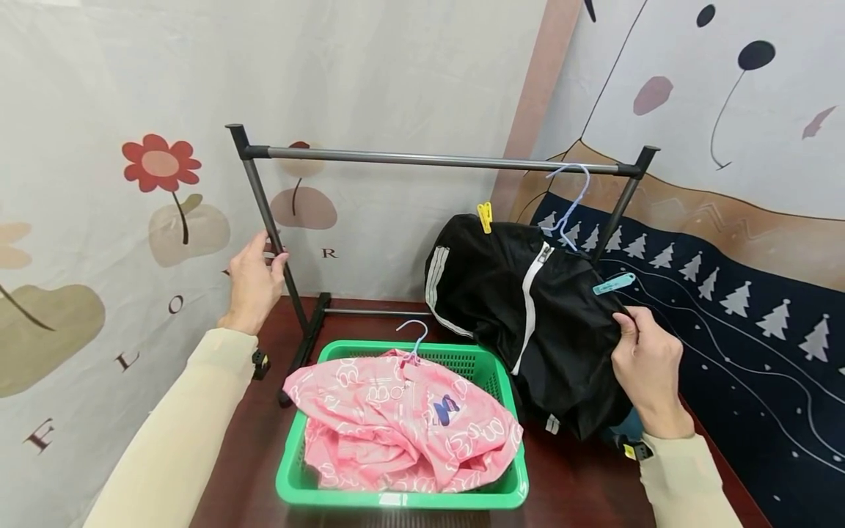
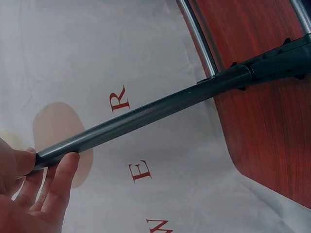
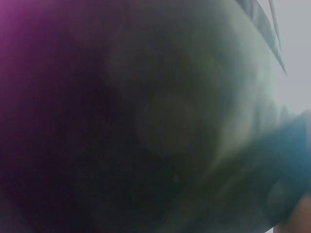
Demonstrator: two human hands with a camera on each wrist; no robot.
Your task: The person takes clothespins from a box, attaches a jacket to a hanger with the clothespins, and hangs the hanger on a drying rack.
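In the head view my left hand (image 1: 254, 286) holds the left post of a grey metal clothes rack (image 1: 422, 158). The left wrist view shows thumb and fingers on either side of that dark post (image 2: 131, 120). A black jacket (image 1: 488, 282) with a white zipper hangs from the rack's right end on a pale blue hanger (image 1: 569, 218). My right hand (image 1: 650, 370) pinches its right edge. A yellow clothespin (image 1: 485, 218) and a teal clothespin (image 1: 614, 284) are on its shoulders. Dark, blurred fabric (image 3: 146, 126) fills most of the right wrist view.
A green basket (image 1: 330, 496) stands on the dark red table (image 1: 561, 491) in front of the rack. Over it lies a pink patterned jacket (image 1: 396, 425) with a pale hanger (image 1: 419, 339) at its collar. Printed cloth walls (image 1: 396, 73) rise behind and on the right.
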